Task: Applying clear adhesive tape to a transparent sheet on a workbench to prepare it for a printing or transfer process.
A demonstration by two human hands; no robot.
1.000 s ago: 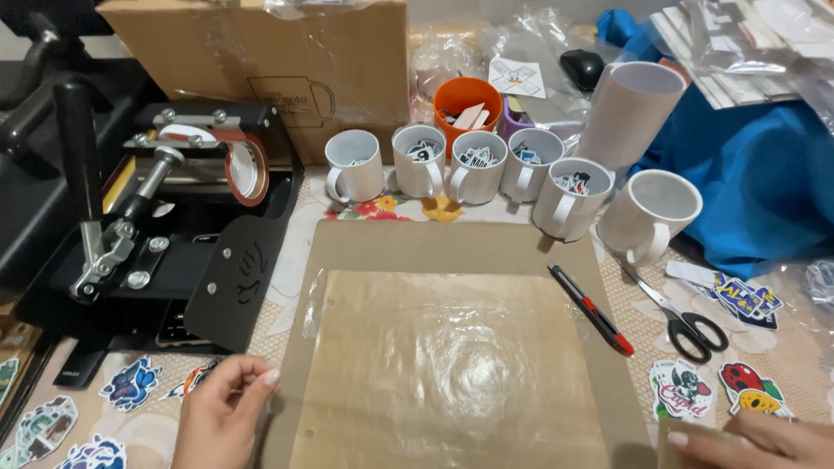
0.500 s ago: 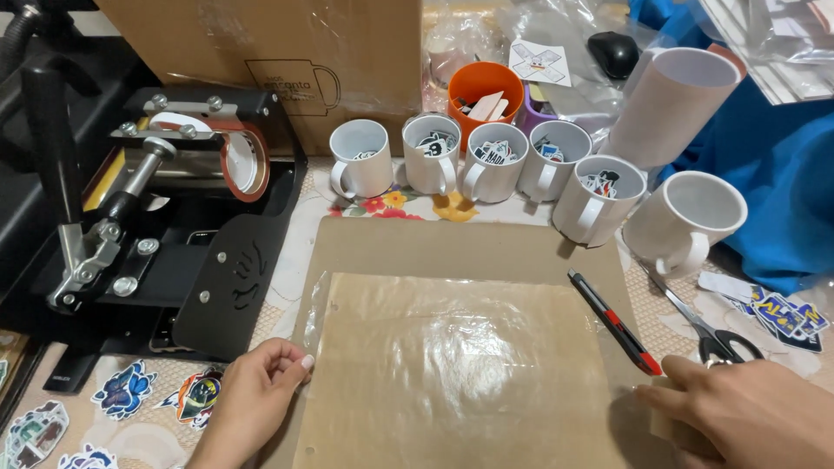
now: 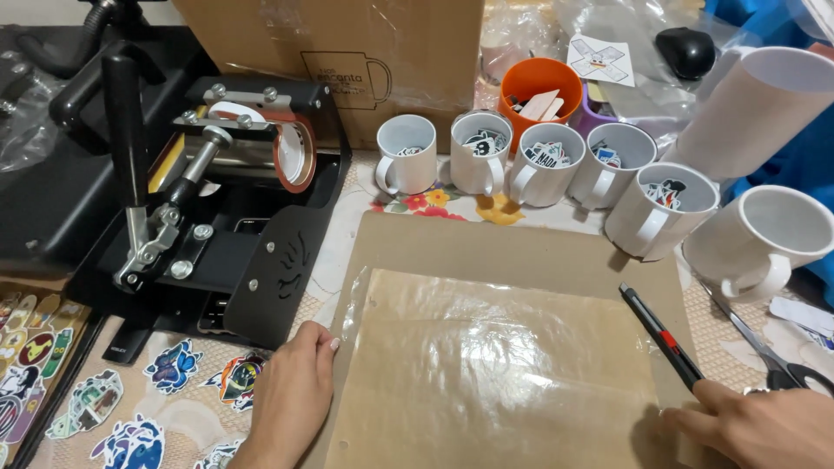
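Both hands flat: my left hand (image 3: 291, 395) | right hand (image 3: 756, 427) | pinning clear sheet (image 3: 495, 373) on cardboard (image 3: 486, 247); craft knife (image 3: 662, 334) untouched.

Above the board (image 3: 512, 252) mugs (image 3: 543, 165) bar the way; the press (image 3: 217, 217) blocks its left, a knife (image 3: 662, 334) its right; its middle lies open.

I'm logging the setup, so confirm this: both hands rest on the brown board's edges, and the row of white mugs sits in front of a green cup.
One detail is off: the cup behind the white mugs is orange, not green, as the head view shows. The left hand and right hand do rest on the brown board edges.
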